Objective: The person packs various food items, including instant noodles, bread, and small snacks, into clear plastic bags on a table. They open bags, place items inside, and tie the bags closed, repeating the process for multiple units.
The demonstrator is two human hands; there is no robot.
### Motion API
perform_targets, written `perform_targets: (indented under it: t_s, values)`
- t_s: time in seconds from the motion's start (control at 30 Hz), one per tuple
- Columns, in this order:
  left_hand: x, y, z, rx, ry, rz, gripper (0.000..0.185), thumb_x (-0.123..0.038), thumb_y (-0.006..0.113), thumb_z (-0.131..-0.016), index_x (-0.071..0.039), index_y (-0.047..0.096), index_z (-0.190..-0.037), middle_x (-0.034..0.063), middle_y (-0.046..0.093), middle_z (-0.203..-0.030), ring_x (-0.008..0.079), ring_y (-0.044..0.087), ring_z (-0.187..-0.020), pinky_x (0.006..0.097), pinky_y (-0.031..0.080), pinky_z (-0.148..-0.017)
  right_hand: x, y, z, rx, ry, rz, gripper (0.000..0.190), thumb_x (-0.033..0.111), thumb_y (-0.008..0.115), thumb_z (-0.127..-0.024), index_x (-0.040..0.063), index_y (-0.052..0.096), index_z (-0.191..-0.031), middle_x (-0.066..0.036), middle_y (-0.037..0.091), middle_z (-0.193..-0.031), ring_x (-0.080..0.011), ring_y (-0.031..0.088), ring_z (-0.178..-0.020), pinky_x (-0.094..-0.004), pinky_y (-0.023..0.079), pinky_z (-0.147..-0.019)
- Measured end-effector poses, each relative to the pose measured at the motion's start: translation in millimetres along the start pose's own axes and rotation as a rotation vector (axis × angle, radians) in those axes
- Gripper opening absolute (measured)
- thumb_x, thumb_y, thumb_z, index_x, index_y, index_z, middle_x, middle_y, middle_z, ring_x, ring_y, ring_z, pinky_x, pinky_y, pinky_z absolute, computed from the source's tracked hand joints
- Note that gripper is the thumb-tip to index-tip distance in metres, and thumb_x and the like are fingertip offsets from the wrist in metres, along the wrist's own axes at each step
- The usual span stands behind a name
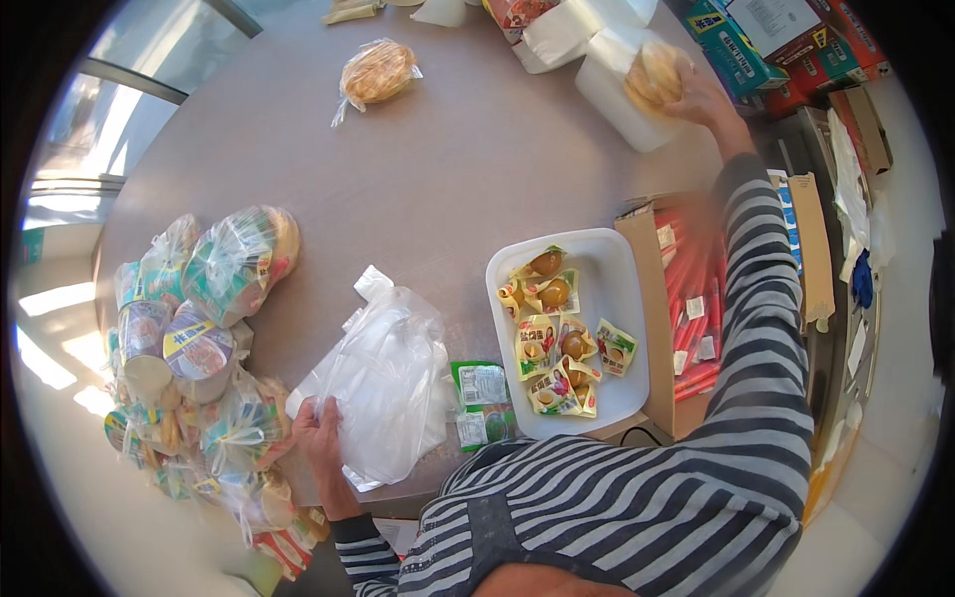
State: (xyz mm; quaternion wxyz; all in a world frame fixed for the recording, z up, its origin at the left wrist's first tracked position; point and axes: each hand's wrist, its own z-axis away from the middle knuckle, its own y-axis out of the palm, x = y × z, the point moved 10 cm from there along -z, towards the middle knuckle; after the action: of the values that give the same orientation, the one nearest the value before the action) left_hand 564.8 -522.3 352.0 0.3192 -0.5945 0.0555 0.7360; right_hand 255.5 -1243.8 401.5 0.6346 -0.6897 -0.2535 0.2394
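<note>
With my right hand (697,93) I grip a round flatbread (653,77), over a stack of white plastic film (623,108) at the upper right. My left hand (321,433) pinches the near left edge of a translucent white plastic bag (384,373) lying on the table (448,172). A white plastic tub (496,257) holds several vacuum-packed brown eggs (574,343). Two green packets (481,384) lie between the bag and the tub. Another flatbread (379,71), wrapped in clear plastic, rests near the top.
Filled clear bags with instant noodle cups (198,347) crowd the left edge. Right of the tub stands a cardboard box (645,261) of red-wrapped sticks (697,321). Colourful cartons (739,52) are stacked at the upper right.
</note>
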Motion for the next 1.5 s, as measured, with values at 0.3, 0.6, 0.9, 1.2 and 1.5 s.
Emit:
perform_targets:
  t_s: [0.3, 0.6, 0.9, 1.2, 1.5]
  values:
    - [-6, -4, 8, 0.026, 0.015, -0.023, 0.01, -0.011, 0.067, -0.088, -0.005, 0.061, -0.084, -0.0041, 0.055, -0.067, 0.0028, 0.045, -0.059, 0.0174, 0.034, -0.055, -130, -52, 17, -0.479, 0.315, 0.034, 0.037, 0.029, 0.067, -0.081, 0.003, 0.064, -0.107, -0.015, 0.068, -0.101, -0.0264, 0.065, -0.097, -0.0356, 0.049, -0.079]
    - [-8, 1, 21, 0.052, 0.054, 0.028, 0.012, -0.013, 0.068, -0.088, -0.003, 0.062, -0.082, -0.0038, 0.055, -0.067, 0.0038, 0.046, -0.061, 0.018, 0.036, -0.058, 74, -70, 217, -0.338, 0.508, -2.011, 0.057, 0.011, 0.057, -0.088, -0.001, 0.033, -0.138, -0.018, 0.046, -0.135, -0.0336, 0.046, -0.125, -0.0509, 0.042, -0.102]
    - [-8, 8, 34, 0.171, 0.074, 0.072, 0.012, -0.013, 0.069, -0.087, -0.002, 0.063, -0.086, -0.0037, 0.056, -0.068, 0.0034, 0.047, -0.062, 0.0175, 0.036, -0.058, 246, -10, 387, 0.836, 0.633, -1.625, 0.049, 0.005, 0.076, -0.068, -0.007, 0.058, -0.113, -0.013, 0.067, -0.101, -0.0192, 0.066, -0.087, -0.0324, 0.054, -0.081]
    - [-13, 18, 42, 0.224, 0.104, 0.1, 0.012, -0.011, 0.069, -0.086, -0.002, 0.063, -0.09, -0.0043, 0.057, -0.07, 0.003, 0.049, -0.062, 0.0173, 0.038, -0.059, 269, 74, 410, 1.142, 0.695, -1.586, 0.056, 0.004, 0.075, -0.069, -0.002, 0.055, -0.12, -0.012, 0.066, -0.105, -0.023, 0.067, -0.091, -0.034, 0.054, -0.083]
    - [-20, 29, 38, 0.189, 0.206, -0.082, 0.015, -0.017, 0.065, -0.088, -0.003, 0.062, -0.083, -0.0026, 0.057, -0.064, 0.0044, 0.05, -0.06, 0.0206, 0.04, -0.057, 284, 71, 407, 0.999, 0.611, -1.69, 0.053, 0.003, 0.075, -0.071, -0.007, 0.053, -0.118, -0.014, 0.065, -0.107, -0.0228, 0.066, -0.093, -0.0342, 0.054, -0.085]
